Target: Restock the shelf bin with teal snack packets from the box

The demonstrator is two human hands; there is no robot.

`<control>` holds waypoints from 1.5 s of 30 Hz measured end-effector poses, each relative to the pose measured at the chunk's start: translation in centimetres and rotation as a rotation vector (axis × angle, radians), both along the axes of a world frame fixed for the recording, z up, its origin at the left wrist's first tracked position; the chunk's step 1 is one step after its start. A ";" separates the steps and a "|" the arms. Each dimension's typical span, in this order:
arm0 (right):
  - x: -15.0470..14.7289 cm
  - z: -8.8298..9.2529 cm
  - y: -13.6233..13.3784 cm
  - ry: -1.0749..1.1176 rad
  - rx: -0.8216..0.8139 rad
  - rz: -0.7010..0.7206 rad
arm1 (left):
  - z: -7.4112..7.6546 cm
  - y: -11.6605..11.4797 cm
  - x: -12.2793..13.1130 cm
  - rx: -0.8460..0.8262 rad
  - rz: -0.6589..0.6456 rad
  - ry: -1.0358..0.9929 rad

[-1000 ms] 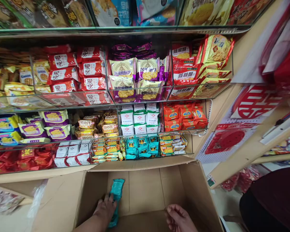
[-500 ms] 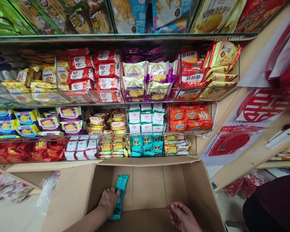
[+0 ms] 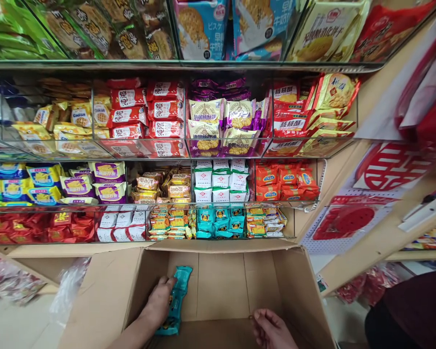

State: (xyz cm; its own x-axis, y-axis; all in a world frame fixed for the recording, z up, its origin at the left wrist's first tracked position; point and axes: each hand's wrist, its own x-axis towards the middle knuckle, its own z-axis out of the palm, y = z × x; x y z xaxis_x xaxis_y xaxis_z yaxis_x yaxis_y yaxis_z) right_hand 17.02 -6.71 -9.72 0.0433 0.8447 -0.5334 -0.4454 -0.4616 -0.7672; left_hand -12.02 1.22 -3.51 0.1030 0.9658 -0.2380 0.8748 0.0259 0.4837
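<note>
My left hand [image 3: 160, 301] is inside an open cardboard box [image 3: 298, 291], its fingers wrapped round a long teal snack packet [image 3: 178, 296] that leans against the box's far wall. My right hand [image 3: 271, 329] hangs lower in the box to the right, fingers curled loosely; nothing shows in them. Straight ahead, on the lowest shelf, stand matching teal packets [image 3: 220, 222].
Glass-fronted shelves [image 3: 189, 155] full of red, purple, yellow, white and orange snack packets rise behind the box. A clear plastic bag [image 3: 67, 291] lies left of the box. Red paper decorations [image 3: 385, 167] lean on a wooden rack at the right. A dark garment [image 3: 410, 310] sits at bottom right.
The view has tilted up slightly. My left hand has closed more firmly round the teal packet and drawn it a little upward; my right hand has sunk lower in the frame.
</note>
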 end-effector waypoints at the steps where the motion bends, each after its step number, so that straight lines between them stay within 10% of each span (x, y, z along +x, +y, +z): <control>1: -0.3 0.4 0.1 -0.043 0.034 0.010 | 0.6 -0.3 0.4 0.020 -0.022 -0.072; 9: -4.7 6.5 1.4 -0.125 0.250 0.084 | 5.6 -3.0 8.7 -0.178 -0.160 -0.875; 16: -4.8 8.4 2.2 -0.334 0.336 -0.050 | 6.5 -3.5 11.6 -0.258 0.085 -1.246; 23: -4.5 8.1 2.0 -0.341 0.303 -0.087 | 5.0 -4.8 11.8 -0.408 -0.026 -1.171; 28: -4.3 7.9 1.2 -0.277 0.369 0.005 | 3.8 -4.6 11.1 -0.413 0.163 -1.234; 34: -3.9 8.3 0.5 -0.138 0.502 0.209 | 6.7 -3.1 9.8 -0.541 -0.065 -1.194; 39: -2.8 6.6 0.6 -0.015 0.329 -0.044 | 9.9 0.0 10.4 -0.390 0.195 -1.398; 45: -1.5 2.4 0.8 -0.165 0.149 -0.019 | 11.2 6.7 11.6 -0.326 0.555 -1.592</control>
